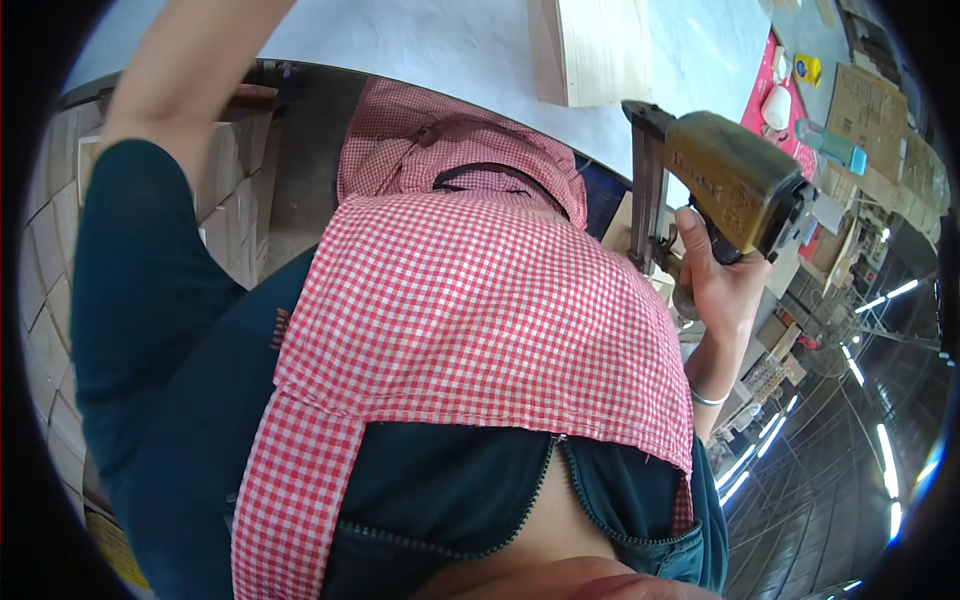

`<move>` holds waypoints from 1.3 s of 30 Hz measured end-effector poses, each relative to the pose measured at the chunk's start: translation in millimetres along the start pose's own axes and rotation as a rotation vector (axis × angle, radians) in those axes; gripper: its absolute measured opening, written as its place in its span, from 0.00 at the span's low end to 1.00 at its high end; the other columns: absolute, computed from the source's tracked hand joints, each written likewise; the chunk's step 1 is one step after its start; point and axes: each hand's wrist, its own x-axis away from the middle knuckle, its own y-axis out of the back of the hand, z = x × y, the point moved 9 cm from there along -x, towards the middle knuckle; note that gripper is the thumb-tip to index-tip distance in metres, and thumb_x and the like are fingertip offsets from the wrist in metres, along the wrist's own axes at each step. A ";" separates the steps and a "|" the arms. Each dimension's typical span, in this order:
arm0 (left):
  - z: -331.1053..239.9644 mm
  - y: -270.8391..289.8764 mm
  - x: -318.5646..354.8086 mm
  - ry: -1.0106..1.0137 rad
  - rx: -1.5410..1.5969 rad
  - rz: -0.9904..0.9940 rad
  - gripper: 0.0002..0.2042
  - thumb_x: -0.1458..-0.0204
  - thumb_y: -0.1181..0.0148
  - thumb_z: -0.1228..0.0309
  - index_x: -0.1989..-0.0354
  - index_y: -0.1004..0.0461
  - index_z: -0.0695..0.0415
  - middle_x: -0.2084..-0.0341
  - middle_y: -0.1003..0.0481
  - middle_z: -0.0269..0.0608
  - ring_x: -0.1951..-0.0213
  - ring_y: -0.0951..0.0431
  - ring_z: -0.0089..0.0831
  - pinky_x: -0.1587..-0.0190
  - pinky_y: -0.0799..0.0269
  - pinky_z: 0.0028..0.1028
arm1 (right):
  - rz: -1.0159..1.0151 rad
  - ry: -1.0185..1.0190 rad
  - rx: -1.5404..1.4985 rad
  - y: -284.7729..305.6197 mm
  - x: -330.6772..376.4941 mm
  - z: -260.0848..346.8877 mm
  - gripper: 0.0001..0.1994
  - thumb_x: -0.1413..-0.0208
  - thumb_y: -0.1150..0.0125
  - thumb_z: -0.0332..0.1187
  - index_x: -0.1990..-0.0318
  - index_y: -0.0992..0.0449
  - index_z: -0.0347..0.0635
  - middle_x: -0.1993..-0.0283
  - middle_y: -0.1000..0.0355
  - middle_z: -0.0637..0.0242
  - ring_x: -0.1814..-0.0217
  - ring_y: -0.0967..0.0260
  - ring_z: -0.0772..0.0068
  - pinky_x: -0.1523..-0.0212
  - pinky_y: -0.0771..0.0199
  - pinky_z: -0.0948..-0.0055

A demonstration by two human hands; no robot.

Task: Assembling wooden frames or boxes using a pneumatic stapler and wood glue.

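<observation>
My right hand [728, 290] is wrapped around the grip of a pneumatic nail gun [735, 165] with a worn, yellowish-brown body. The gun is held up at the right, beside my checked apron, with its nose and dark magazine toward the table. Close to the nose, a pale wooden piece [605, 55] made of boards rests on the table's near part. My left forearm [185, 75] reaches over the table at the upper left, and its hand lies beyond the picture's edge.
The table [420, 35] has a grey-white top. At its right lie a pink-red mat [760, 85], a white bottle [777, 105], a yellow container [807, 69] and cardboard [868, 115]. Stacked pale wooden pieces [232, 165] stand at my left, below the tabletop.
</observation>
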 end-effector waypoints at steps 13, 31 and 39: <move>-79.9 -57.7 5.8 0.092 0.027 0.482 0.38 0.64 0.25 0.51 0.50 0.28 0.68 0.54 0.26 0.55 0.53 0.26 0.45 0.47 0.30 0.41 | -0.157 -0.151 0.073 38.1 -20.4 -8.1 0.14 0.49 0.26 0.33 0.60 0.20 0.31 0.76 0.25 0.66 0.80 0.34 0.79 0.81 0.36 0.79; -62.5 -60.2 52.2 0.417 0.172 0.447 0.32 0.61 0.29 0.59 0.52 0.30 0.70 0.60 0.26 0.51 0.61 0.26 0.41 0.55 0.31 0.36 | 0.124 0.058 0.101 -6.5 -75.1 17.8 0.12 0.46 0.28 0.35 0.66 0.19 0.32 0.86 0.32 0.72 0.89 0.42 0.83 0.87 0.47 0.80; -56.2 -58.7 69.6 0.503 0.421 0.544 0.47 0.64 0.25 0.51 0.40 0.38 0.71 0.44 0.33 0.63 0.42 0.32 0.51 0.42 0.34 0.41 | 0.126 0.068 0.299 -7.6 -77.1 33.9 0.13 0.46 0.28 0.34 0.63 0.20 0.31 0.84 0.29 0.71 0.87 0.40 0.82 0.85 0.43 0.80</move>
